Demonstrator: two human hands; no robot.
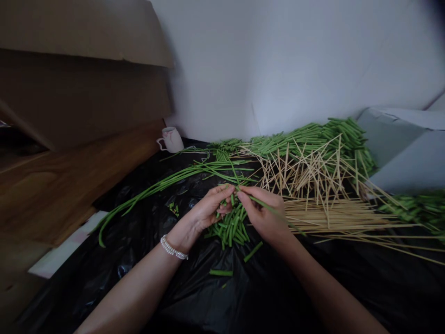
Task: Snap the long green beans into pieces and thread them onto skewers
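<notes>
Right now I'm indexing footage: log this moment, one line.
left hand: over cut stems | right hand: pinching long stem | right side: sticks

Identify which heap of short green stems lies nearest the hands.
The central heap of short green stems, just under the left hand and right hand; the larger back heap and right-edge heap lie farther off.

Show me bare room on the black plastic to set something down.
The black plastic lies bare between the forearms, nearer than the cut pieces, and right of the right forearm, nearer than the wooden sticks. Crowded: beyond the right hand, with green stems.
</notes>
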